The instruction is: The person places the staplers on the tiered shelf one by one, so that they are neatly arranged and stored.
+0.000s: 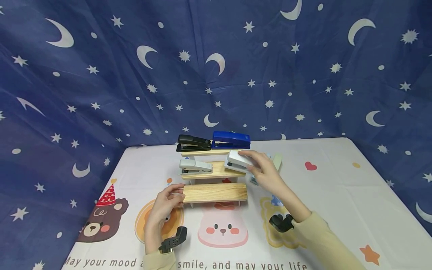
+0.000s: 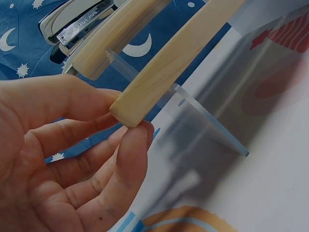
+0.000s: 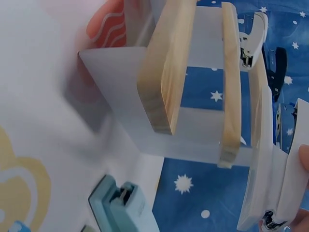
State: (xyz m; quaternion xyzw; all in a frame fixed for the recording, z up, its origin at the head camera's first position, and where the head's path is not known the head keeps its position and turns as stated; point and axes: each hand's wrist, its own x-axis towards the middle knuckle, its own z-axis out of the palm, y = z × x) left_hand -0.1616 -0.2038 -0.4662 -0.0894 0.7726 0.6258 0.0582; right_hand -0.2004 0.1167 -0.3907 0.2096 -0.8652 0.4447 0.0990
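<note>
one white stapler (image 1: pixel 237 160) is pinched by the right hand (image 1: pixel 266 171) at two o'clock on the rack (image 1: pixel 218 170); the left hand (image 1: pixel 165 202) pinches the front board (image 1: pixel 216 192) at eight. likely placing; next needs gentle lowering.

"What are the shelves (image 1: pixel 215 192) made of?"
"Pale, smooth wood with visible grain, on translucent, plastic-looking side panels (image 3: pixel 120 87)."
"And the white stapler (image 1: pixel 237 160)?"
"Smooth, plastic-looking; the backdrop (image 1: pixel 236 86) is creased cloth."
</note>
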